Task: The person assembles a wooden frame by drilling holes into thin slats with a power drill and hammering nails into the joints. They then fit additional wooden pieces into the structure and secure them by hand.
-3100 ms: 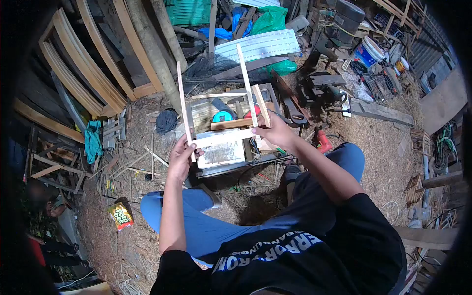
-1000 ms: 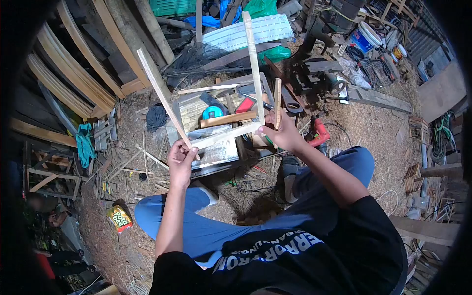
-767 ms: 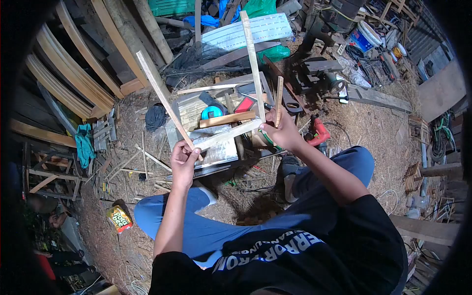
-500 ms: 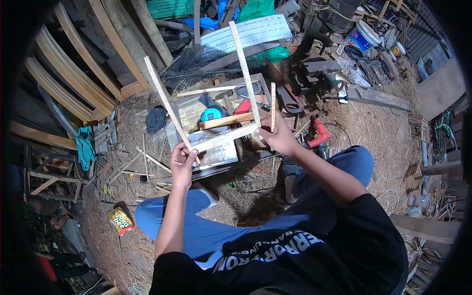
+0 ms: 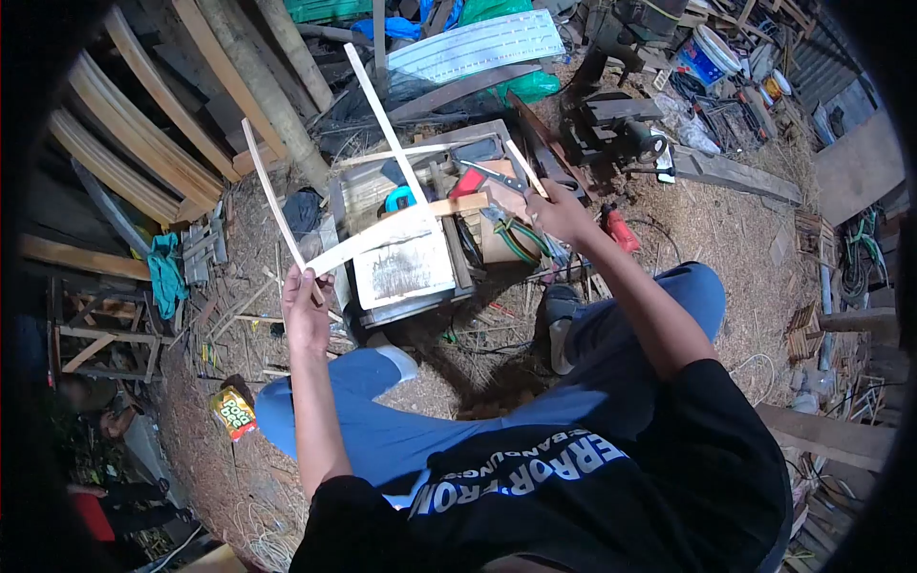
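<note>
My left hand [image 5: 308,291] grips the lower left corner of a U-shaped wooden frame [image 5: 368,241], made of thin pale strips. Its two long uprights point away from me, one tilted left. My right hand [image 5: 562,218] is closed around a short thin wooden stick [image 5: 527,168], apart from the frame. Beneath the frame, on a low worktable, are a white-smeared board [image 5: 406,275], a turquoise tape measure [image 5: 399,198] and a wooden bar [image 5: 458,204]. A dark-handled blade tool [image 5: 499,176] lies close to my right hand.
A red power drill [image 5: 621,229] lies on the sawdust-strewn ground to the right, by a bench vise [image 5: 630,134]. Curved wooden pieces [image 5: 143,143] lean at the left. A yellow snack bag [image 5: 232,411] sits near my left knee. At the back right stands a bucket [image 5: 707,62].
The frame has shifted left and swung with my left hand. My right hand has let go of its right corner and moved right and up, keeping the stick, which now tilts left.
</note>
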A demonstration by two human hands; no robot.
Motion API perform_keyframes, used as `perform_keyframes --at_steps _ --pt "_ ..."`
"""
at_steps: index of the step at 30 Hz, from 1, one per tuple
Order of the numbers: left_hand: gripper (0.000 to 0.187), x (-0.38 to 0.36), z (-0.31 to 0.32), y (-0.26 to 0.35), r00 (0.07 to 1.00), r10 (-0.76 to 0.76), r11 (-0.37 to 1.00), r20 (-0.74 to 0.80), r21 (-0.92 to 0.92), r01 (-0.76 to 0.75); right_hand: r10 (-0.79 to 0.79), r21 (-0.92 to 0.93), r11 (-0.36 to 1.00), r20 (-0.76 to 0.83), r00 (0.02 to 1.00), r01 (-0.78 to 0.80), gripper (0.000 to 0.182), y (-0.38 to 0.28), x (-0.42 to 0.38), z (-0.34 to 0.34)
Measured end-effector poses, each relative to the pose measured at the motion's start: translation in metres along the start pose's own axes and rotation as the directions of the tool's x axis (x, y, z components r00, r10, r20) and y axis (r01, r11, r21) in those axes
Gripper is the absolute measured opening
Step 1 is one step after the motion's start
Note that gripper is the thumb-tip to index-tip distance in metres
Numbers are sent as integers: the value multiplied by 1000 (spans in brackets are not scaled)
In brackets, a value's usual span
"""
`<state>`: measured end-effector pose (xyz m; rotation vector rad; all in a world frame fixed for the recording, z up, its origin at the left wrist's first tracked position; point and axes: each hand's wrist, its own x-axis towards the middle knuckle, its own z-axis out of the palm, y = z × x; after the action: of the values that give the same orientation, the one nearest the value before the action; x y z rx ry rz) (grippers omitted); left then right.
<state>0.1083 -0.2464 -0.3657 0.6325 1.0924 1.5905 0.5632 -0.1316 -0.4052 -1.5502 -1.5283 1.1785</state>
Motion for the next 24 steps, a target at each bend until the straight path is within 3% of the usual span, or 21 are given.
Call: perform_keyframes --at_steps 2,3,4,6,9,10,12,15,16,18,19,24 --pt "23 -8 -1 5 1000 5 1000 3 -13 -5 -35 -52 998 43 998 38 42 -14 -5 9" --pt "23 -10 -6 5 999 13 1000 -34 12 -13 58 59 996 108 992 -65 42 -30 -14 9" --pt "23 -15 -7 7 999 28 1000 -30 11 -28 74 -5 997 139 988 -74 42 -38 -11 6" --pt "22 -25 -9 11 998 55 998 -15 7 -55 -55 -72 995 98 994 63 28 -52 -8 2" --pt "22 -40 -14 23 996 42 997 -75 66 -37 -32 -71 997 88 996 39 22 -85 -3 -13" --pt "22 -44 -15 27 995 40 996 -88 86 -32 -91 39 995 106 990 87 23 -92 -2 -15" --pt "25 -50 -15 30 998 56 993 -30 102 -53 -137 -32 990 70 988 139 26 -103 -5 -26" --pt "26 -48 -16 21 998 55 993 -18 108 -52 -69 -185 980 59 996 79 40 -129 -25 -37" --pt "28 -45 -14 17 998 27 995 58 98 -33 -74 -205 975 42 996 81 37 -127 -25 -38" --pt "28 -31 -6 2 999 -8 995 41 101 3 -73 -256 964 8 997 73 33 -111 -19 -38" --pt "28 -26 -2 -4 998 -23 995 54 98 18 -90 -202 976 -26 996 83 36 -70 8 -34" --pt "27 -14 13 1 997 -73 993 29 92 70 -44 -180 983 -42 998 36 41 -38 -2 -35"
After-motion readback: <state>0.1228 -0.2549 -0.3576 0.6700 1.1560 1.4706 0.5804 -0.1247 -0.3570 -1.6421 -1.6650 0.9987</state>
